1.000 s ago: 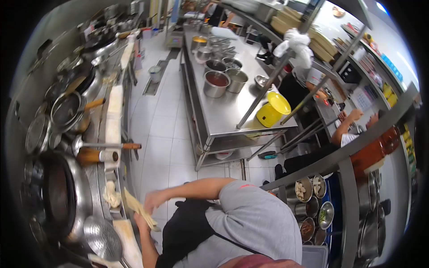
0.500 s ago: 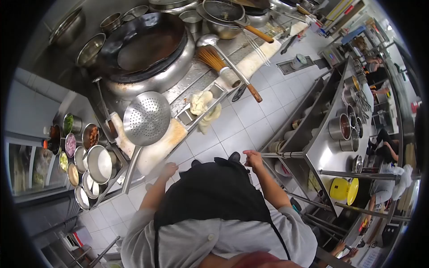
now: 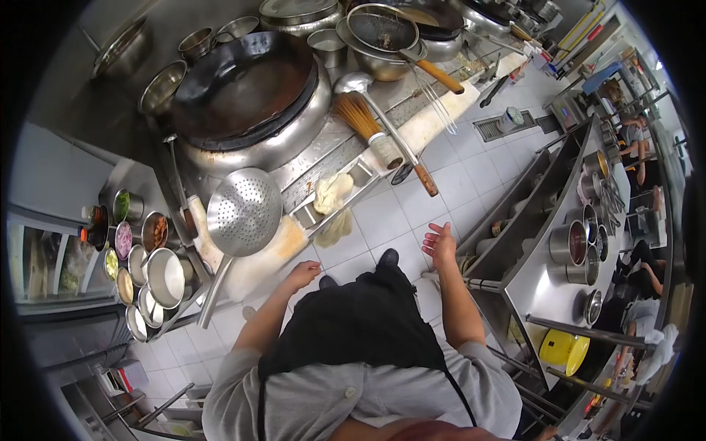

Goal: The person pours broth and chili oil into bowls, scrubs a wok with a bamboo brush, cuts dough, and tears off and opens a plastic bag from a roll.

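black apron [image 3: 346, 323] fabric separates the left hand [image 3: 302, 275], partly curled, its grip impossible to tell, from the right hand [image 3: 441, 245], its grip released and empty. ahead, the steel skimmer [image 3: 243, 209] and crumpled cloth [image 3: 333, 192] lie unheld, apparently set down, with the wok [image 3: 243, 88] beyond.

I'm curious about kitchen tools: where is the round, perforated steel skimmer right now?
In the head view, the skimmer lies left of centre, just below the large, round, dark wok, up and left of the person's left hand.
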`<state>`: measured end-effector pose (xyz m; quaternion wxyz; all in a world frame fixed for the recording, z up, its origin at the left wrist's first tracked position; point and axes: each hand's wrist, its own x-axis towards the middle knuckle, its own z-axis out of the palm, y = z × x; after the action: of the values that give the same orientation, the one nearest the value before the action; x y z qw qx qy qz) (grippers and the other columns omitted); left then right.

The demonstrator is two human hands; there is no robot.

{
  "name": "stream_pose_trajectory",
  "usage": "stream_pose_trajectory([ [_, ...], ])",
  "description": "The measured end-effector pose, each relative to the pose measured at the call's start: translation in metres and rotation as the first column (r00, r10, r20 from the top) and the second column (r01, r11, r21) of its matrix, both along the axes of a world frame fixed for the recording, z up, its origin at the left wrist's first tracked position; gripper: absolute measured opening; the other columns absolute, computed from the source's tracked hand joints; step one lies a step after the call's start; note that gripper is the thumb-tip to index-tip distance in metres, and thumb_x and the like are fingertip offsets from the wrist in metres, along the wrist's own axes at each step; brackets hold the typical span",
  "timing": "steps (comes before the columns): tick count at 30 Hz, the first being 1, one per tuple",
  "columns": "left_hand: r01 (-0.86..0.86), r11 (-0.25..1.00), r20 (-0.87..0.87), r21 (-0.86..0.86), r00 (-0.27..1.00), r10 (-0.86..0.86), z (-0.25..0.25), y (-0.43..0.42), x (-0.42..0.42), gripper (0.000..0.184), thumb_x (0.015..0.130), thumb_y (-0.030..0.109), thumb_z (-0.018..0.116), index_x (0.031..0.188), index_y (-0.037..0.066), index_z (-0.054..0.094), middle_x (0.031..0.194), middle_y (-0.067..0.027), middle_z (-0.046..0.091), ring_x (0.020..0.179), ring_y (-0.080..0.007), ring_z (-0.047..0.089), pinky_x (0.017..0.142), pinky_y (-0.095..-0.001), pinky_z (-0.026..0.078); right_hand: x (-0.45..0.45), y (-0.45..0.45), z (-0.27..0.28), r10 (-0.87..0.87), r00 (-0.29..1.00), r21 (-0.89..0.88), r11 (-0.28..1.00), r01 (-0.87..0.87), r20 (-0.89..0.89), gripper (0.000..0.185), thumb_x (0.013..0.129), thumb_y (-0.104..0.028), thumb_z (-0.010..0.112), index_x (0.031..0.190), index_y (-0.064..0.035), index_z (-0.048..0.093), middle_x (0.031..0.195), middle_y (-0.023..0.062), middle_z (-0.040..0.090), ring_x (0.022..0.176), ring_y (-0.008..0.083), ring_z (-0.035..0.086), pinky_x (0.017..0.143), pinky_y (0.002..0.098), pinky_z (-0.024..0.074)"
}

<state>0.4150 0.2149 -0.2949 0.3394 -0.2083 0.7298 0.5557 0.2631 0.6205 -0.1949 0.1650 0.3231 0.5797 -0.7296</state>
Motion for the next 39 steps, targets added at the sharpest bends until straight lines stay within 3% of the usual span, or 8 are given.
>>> stream_pose_trajectory([
  [10,0.159,0.950,-0.137,-0.270,0.970,-0.201,-0.012,0.047,-0.065,0.046,0.083,0.035,0.064,0.120,0.008,0.063,0.112,-0.0175,0.066,0.104,-0.0298,0.064,0.092,-0.0379,0.049,-0.119,0.011,0.039,0.441,0.865,0.049,0.895,-0.443,-0.238,0.055,0.093,-0.049,0.055,0.128,-0.0074,0.054,0.098,0.0054,0.064,0.083,0.0184,0.060,0.070,0.0348,0.0508],
  [16,0.011,0.900,-0.090,-0.435,0.994,-0.055,-0.007,0.031,-0.051,0.045,0.082,0.037,0.062,0.116,0.008,0.065,0.116,-0.0161,0.065,0.104,-0.0306,0.064,0.094,-0.0393,0.049,-0.171,-0.028,0.031,0.780,0.591,0.812,0.473,-0.343,-0.205,0.024,0.080,-0.013,0.072,0.101,-0.0041,0.063,0.076,0.0008,0.062,0.067,0.0130,0.058,0.059,0.0295,0.0479],
  [23,0.031,0.775,-0.318,-0.631,0.901,-0.295,-0.047,-0.007,0.034,0.027,0.084,0.028,0.058,0.094,0.006,0.069,0.101,-0.0148,0.067,0.096,-0.0346,0.063,0.085,-0.0456,0.049,-0.162,-0.025,0.089,0.577,0.775,0.146,0.816,-0.559,-0.257,0.015,0.082,-0.014,0.069,0.084,-0.0048,0.058,0.057,-0.0004,0.047,0.034,0.0067,0.036,0.031,0.0216,0.0260],
  [28,0.303,0.691,-0.038,-0.657,0.901,-0.431,-0.083,-0.031,0.083,0.022,0.086,0.023,0.054,0.085,0.011,0.073,0.091,-0.0145,0.067,0.096,-0.0349,0.063,0.087,-0.0495,0.049,-0.160,-0.094,0.115,0.511,0.731,-0.017,0.815,-0.580,-0.452,0.013,0.082,-0.009,0.066,0.090,-0.0043,0.056,0.060,0.0014,0.050,0.036,0.0098,0.042,0.031,0.0232,0.0306],
  [33,-0.191,0.853,-0.107,-0.487,0.982,0.159,-0.062,-0.039,0.090,0.026,0.085,0.023,0.055,0.102,0.011,0.070,0.108,-0.0171,0.067,0.104,-0.0381,0.061,0.091,-0.0464,0.049,-0.257,-0.197,0.233,0.551,0.552,0.164,0.785,-0.597,-0.626,0.009,0.087,-0.011,0.063,0.088,-0.0061,0.055,0.061,0.0009,0.052,0.039,0.0091,0.046,0.032,0.0238,0.0339],
  [34,-0.319,0.789,-0.101,-0.525,0.944,0.315,-0.096,-0.048,0.092,0.033,0.081,0.024,0.061,0.107,0.004,0.065,0.086,-0.0162,0.067,0.059,-0.0223,0.064,0.052,-0.0364,0.053,-0.283,-0.215,0.244,0.559,0.524,0.201,0.783,-0.589,-0.642,0.009,0.087,-0.011,0.063,0.087,-0.0060,0.056,0.062,0.0006,0.053,0.039,0.0090,0.046,0.032,0.0240,0.0343],
  [35,-0.479,0.744,-0.202,-0.466,0.876,0.438,-0.106,-0.049,0.089,0.030,0.080,0.021,0.062,0.105,0.004,0.065,0.081,-0.0151,0.065,0.058,-0.0212,0.062,0.050,-0.0360,0.051,-0.310,-0.233,0.255,0.572,0.493,0.241,0.777,-0.581,-0.656,0.009,0.087,-0.012,0.063,0.086,-0.0060,0.057,0.062,0.0003,0.053,0.040,0.0089,0.046,0.032,0.0242,0.0346],
  [39,-0.634,0.669,-0.356,-0.388,0.772,0.526,-0.115,-0.031,0.086,0.034,0.077,0.016,0.064,0.108,0.002,0.063,0.087,-0.0142,0.065,0.076,-0.0270,0.061,0.065,-0.0373,0.048,-0.409,-0.292,0.297,0.541,0.451,0.283,0.806,-0.520,-0.710,0.008,0.087,-0.008,0.061,0.082,-0.0034,0.057,0.060,0.0025,0.053,0.041,0.0110,0.048,0.034,0.0272,0.0356],
])
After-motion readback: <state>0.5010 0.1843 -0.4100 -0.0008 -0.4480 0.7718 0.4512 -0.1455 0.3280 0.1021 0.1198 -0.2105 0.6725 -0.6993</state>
